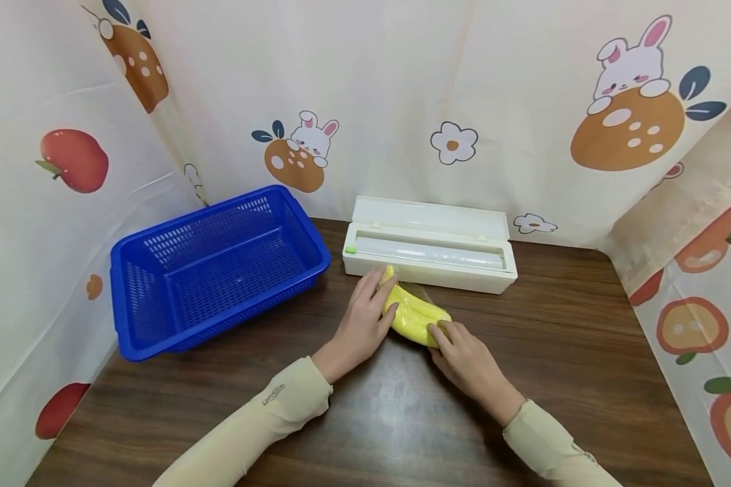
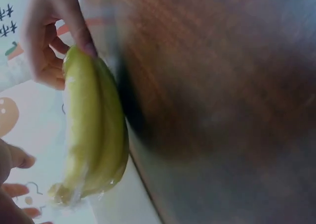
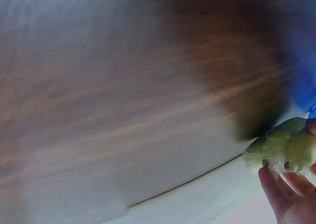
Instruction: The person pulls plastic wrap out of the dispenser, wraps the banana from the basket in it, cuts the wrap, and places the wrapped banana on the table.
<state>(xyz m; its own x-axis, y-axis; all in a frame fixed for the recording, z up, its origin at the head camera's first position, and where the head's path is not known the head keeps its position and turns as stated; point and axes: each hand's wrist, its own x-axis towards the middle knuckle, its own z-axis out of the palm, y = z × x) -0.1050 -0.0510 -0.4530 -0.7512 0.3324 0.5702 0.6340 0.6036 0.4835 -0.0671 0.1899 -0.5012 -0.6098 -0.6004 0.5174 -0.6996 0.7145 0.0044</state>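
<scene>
A bunch of yellow bananas [image 1: 411, 314] wrapped in clear film is held over the table. My right hand [image 1: 466, 358] pinches its tip end; in the left wrist view that right hand [image 2: 54, 36] has its thumb on one side and fingers curled behind. The left hand [image 1: 365, 321] is at the stem end. In the left wrist view, the left fingers [image 2: 24, 159] are spread and stand a little apart from the stem. In the right wrist view the shiny film [image 3: 276, 145] covers the dark-tipped ends, with the right hand [image 3: 291, 199] under them.
Behind the bananas stands a white cling film dispenser [image 1: 429, 276], lid raised, a film roll [image 1: 429, 252] inside and a green slider [image 1: 350, 249] at its left end. A blue perforated basket [image 1: 219, 270] sits at the left on the dark wooden table [image 1: 396, 433]. Printed curtains [image 1: 390, 81] enclose the table.
</scene>
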